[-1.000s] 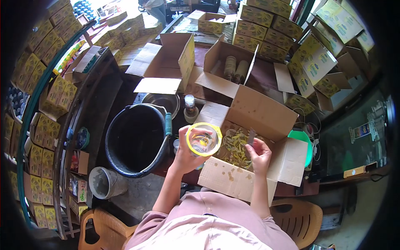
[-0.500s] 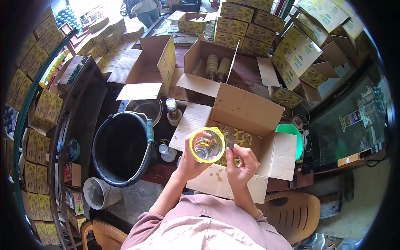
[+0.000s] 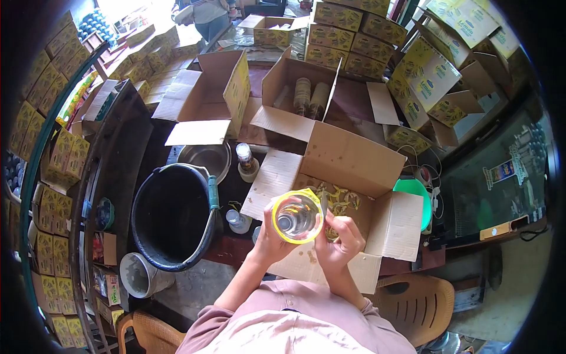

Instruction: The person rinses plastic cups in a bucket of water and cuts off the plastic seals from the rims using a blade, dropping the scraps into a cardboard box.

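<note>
My left hand (image 3: 271, 241) is wrapped round a clear cup (image 3: 290, 221) with a bright yellow rim, its mouth tilted up toward me. A small yellow flap stands out at the rim's upper right. In my right hand (image 3: 341, 243), thumb and fingers pinch a thin grey blade (image 3: 324, 202) that meets the cup's right edge; its lower part is hidden by the fingers. Both hands are above an open cardboard box (image 3: 354, 153), where yellow strips (image 3: 345, 199) lie scattered on the bottom.
Left of the box stand a black bucket (image 3: 171, 218), a metal bowl (image 3: 215, 154), a white-capped bottle (image 3: 238, 222) and a glass jar (image 3: 246, 160). A green bowl (image 3: 415, 194) is at the right. Behind are open cartons (image 3: 206, 106) and stacked yellow boxes (image 3: 333, 35). A person (image 3: 209, 20) stands far back.
The cup and both hands have shifted slightly down and to the right in view. The blade remains at the cup's right rim. The person at the back has moved a little.
</note>
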